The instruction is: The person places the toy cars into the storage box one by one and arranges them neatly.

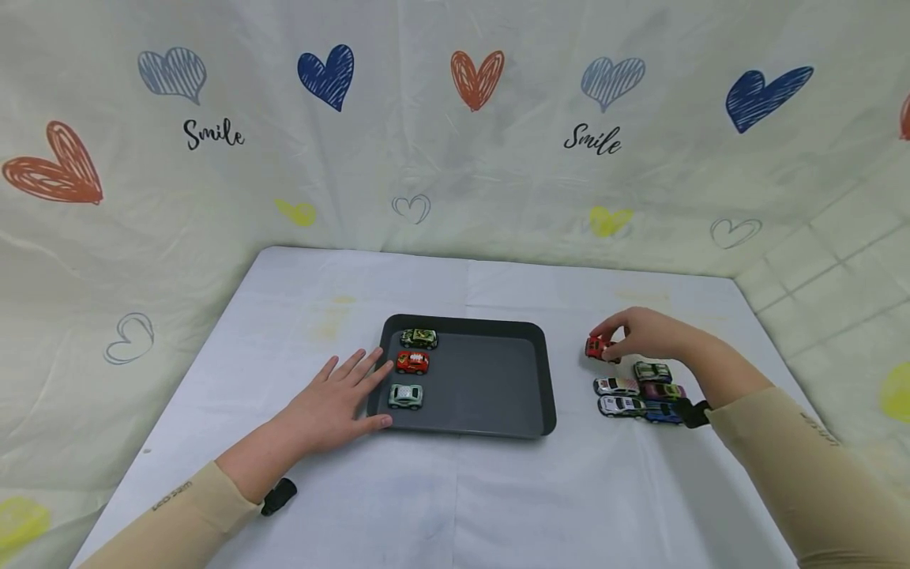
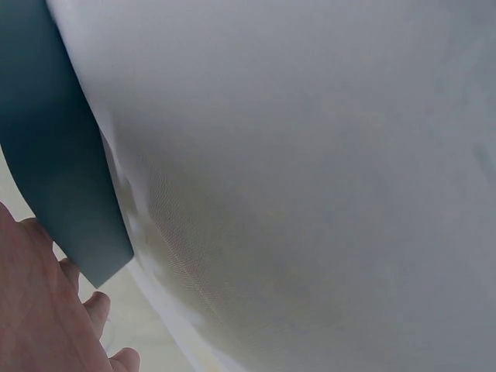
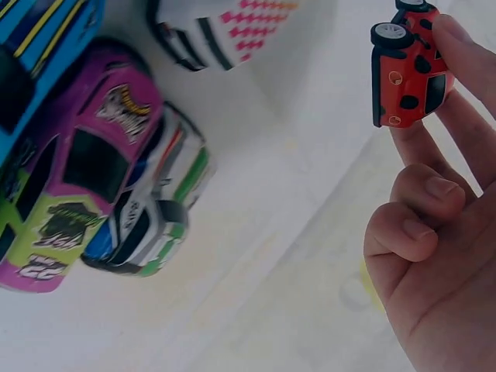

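Observation:
Between thumb and fingers, my right hand (image 1: 643, 333) pinches a red toy car with black spots (image 3: 409, 77), to the right of the tray. Below that hand is a cluster of toy cars, among them a purple and lime one (image 3: 85, 167), a white and green one (image 3: 159, 201) and a blue one (image 3: 46, 39). My left hand (image 1: 337, 403) lies with spread fingers at the left edge of the dark grey tray (image 1: 483, 387). Along the tray's left side stand a camouflage car (image 1: 419, 339), a red car (image 1: 412, 363) and a silver-green car (image 1: 406, 397).
A white cloth covers the table (image 1: 455, 490). Behind it hangs a pale curtain (image 1: 498, 174) printed with hearts and "Smile". White cars (image 1: 615, 386) sit at the left of the cluster. A black strap piece (image 1: 279, 496) shows by the left sleeve.

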`<state>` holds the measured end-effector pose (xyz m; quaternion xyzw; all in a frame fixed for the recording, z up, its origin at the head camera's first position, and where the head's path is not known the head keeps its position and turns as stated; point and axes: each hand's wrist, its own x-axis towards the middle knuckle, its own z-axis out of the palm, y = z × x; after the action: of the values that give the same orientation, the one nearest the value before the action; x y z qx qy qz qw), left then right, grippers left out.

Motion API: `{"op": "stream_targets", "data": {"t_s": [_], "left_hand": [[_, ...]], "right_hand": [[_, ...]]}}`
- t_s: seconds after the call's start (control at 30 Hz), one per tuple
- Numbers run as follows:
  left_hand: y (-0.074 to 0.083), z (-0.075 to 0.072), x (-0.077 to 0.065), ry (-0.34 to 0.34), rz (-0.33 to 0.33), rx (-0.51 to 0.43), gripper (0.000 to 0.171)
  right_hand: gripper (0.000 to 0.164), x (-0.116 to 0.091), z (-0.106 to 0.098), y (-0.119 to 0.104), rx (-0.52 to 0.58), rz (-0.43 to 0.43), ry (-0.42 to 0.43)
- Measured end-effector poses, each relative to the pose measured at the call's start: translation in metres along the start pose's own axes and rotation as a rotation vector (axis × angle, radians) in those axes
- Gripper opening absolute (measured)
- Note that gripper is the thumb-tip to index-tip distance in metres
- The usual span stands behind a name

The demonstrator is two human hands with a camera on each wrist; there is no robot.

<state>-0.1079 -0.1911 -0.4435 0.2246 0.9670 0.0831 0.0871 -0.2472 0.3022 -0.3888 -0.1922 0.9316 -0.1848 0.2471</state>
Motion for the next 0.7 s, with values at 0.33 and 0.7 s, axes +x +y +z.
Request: {"op": "stream_targets", "data": {"t_s": [0.33,0.7], "left_hand": [[0.0,-0.003,-0.002,0.004,-0.005,0.007,0.086],[-0.003,0.001,0.0,0.008,0.006,0.002,0.085]], "right_hand": [[0.048,0.007,-0.008,-0.026,0.095,-0.034,0.008],[0.047,0.029,0.014,-0.076,0.151,-0.116,-0.009]]}}
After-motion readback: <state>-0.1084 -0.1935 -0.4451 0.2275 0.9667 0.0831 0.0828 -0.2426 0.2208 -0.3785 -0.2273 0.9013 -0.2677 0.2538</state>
